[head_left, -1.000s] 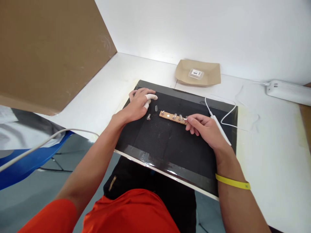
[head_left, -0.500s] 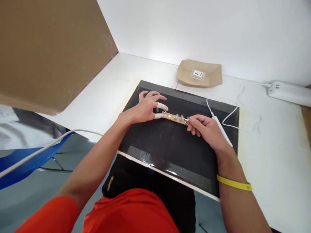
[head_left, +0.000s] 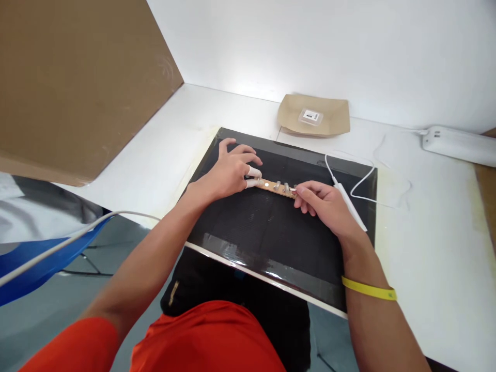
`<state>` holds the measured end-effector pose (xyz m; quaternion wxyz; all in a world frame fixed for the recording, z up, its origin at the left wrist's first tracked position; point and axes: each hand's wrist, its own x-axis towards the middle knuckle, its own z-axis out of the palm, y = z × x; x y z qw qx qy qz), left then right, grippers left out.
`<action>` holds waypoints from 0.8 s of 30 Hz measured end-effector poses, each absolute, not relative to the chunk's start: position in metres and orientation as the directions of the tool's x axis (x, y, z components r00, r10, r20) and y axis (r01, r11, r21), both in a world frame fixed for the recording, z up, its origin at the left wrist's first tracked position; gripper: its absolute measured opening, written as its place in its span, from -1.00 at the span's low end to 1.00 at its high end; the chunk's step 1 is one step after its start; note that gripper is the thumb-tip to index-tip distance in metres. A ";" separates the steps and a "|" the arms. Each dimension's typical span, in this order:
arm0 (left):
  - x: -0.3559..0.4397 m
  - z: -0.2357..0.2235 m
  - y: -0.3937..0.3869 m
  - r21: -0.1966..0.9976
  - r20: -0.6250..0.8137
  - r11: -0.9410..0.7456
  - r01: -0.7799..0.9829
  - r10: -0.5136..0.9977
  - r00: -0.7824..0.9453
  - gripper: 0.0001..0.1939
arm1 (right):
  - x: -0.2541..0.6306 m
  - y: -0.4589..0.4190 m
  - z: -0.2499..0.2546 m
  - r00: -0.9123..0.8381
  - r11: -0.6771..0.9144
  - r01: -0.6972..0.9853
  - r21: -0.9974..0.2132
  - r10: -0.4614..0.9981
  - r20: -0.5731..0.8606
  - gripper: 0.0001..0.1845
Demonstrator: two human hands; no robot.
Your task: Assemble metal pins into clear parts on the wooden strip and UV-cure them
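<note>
A narrow tan strip [head_left: 274,186] lies across the black mat [head_left: 248,227], with a white dot and several small silvery pieces along it. My left hand [head_left: 228,173] is at the strip's left end. White finger covers sit on its thumb and index finger, which close together there; whatever small piece is between them is too small to name. The other left fingers are raised and spread. At the right end, my right hand [head_left: 323,201] pinches thumb against index finger on the strip, covering that end. A small pale and reddish bit shows at those fingertips.
Behind the mat stands a brown paper tray [head_left: 335,116] holding a small clear case [head_left: 310,117] with a label. A white pen-like device [head_left: 351,206] with a cable lies right of my right hand. A white power strip [head_left: 461,144] is farther right; a brown panel [head_left: 85,82] rises left.
My left index finger and thumb have come closer together at the strip's left end. My right hand keeps its pinch at the other end. The whole view has shifted slightly.
</note>
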<state>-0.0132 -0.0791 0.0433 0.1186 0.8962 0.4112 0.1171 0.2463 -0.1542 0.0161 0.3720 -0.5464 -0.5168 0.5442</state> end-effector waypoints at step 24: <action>0.001 0.035 -0.085 0.448 0.116 -0.641 0.624 0.733 0.670 -0.93 | 0.247 -0.154 0.014 -0.146 -0.173 0.148 -0.974 0.970 -0.195 -0.68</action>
